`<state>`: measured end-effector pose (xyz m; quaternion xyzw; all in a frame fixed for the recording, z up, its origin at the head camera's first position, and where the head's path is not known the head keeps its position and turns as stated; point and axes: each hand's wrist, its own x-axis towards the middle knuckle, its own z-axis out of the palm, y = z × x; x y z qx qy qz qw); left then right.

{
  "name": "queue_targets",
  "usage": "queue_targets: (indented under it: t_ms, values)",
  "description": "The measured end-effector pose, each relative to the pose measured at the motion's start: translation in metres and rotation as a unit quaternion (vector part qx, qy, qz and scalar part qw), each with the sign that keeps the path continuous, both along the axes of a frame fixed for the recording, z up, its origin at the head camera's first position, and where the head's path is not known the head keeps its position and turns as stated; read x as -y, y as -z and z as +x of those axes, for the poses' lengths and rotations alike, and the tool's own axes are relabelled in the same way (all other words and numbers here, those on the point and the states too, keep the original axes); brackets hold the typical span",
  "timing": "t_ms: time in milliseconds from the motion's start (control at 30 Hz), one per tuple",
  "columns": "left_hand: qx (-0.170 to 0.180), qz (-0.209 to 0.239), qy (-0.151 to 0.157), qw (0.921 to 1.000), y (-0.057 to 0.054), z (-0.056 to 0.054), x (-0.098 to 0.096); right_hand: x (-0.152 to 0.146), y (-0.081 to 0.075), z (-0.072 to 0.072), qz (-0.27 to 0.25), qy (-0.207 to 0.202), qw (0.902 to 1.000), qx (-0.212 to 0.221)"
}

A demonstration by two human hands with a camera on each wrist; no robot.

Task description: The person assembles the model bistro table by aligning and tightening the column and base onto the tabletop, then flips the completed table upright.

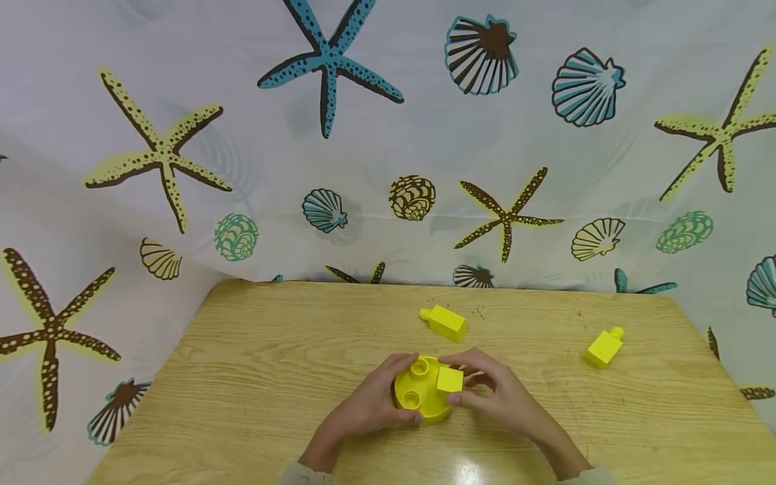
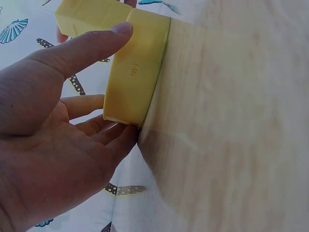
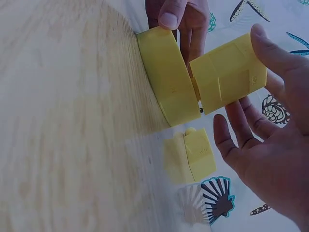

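Locate the base between the hands, flat on the table. Note left hand grasping the base from the left, with thumb against the near side wall and fingers curled round the far side. Note right hand pinching the block between thumb and fingers, upright over the right part of the base. Observe, in the right wrist view, a narrow gap between block and base; unable to confirm seating. Find two sockets exposed just beside the left hand. Find the far block beyond both hands and the right block to the right of the right hand, both lying with pegs exposed.

Handling, by estimate: treat base and block as light, stiff plastic. Expect little flex and low risk of breakage. Allow for smooth faces, liable to slip or twist under a loose grip. Hold the base by its side wall, clear of the sockets. Hold the block by two opposite flat faces, away from the end facing the base.
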<state>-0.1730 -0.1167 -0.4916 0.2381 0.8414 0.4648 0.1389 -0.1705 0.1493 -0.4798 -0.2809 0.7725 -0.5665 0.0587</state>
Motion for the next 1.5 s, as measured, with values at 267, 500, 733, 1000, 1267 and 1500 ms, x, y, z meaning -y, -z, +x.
queue_targets:
  t_ms: [267,500,733,1000,1267,1500]
  values:
    - [-0.001,-0.003,0.001,1.0,0.0,0.0,-0.002,-0.003,-0.004,0.002,0.041,-0.017,0.9986,-0.029]
    - [0.005,0.002,0.002,1.0,0.001,0.0,-0.005,-0.014,-0.009,0.001,0.048,-0.055,0.9974,0.003]
    - [0.005,0.012,0.003,0.9999,0.0,0.002,-0.005,-0.011,-0.01,-0.002,0.049,-0.036,0.9981,0.003]
    - [-0.006,0.016,0.007,0.9998,-0.004,0.002,-0.005,0.002,-0.008,-0.006,0.036,0.021,0.9991,-0.007]
    - [-0.009,0.012,0.007,0.9999,-0.003,-0.001,-0.003,0.013,-0.007,-0.007,0.001,0.04,0.9989,0.025]
    - [-0.009,0.009,0.003,0.9999,-0.002,-0.001,-0.002,0.016,-0.007,-0.008,0.019,0.035,0.999,-0.02]
